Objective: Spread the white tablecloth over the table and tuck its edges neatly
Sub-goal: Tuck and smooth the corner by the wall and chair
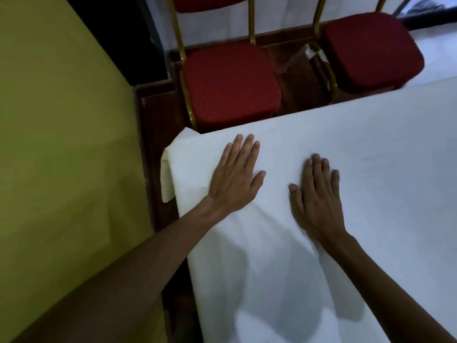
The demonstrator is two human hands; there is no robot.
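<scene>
- The white tablecloth (371, 169) lies spread over the surface, covering it from the centre of the view out to 3 o'clock and down to 6 o'clock; the surface beneath is wholly hidden by it.
- The left hand (235, 177) rests palm down on the cloth near the corner. Its fingers are straight and close together and point toward 12 o'clock, the thumb is out toward 3 o'clock, and it holds nothing.
- The right hand (314, 194) lies at 3 o'clock of the left hand, near it but apart. It too is flat on the cloth, with its fingers straight and pointing to 12 o'clock, and it grips nothing.
- Both bare forearms come in from the bottom of the view, the left from 7 o'clock and the right from 5 o'clock.
- At 9 o'clock of the left hand, a folded corner flap (168, 174) of the cloth hangs over the corner of the surface.
- Soft creases and shadows show in the cloth toward 6 o'clock, between the forearms.
- A red-cushioned chair (230, 85) with a gold metal frame stands at 12 o'clock, its seat close against the far edge of the cloth.
- A second red chair (371, 50) stands at 1 o'clock, beside the first.
- A dark wooden floor (153, 157) shows between the cloth and a yellow-green panel (61, 144), which fills the view toward 9 o'clock.
</scene>
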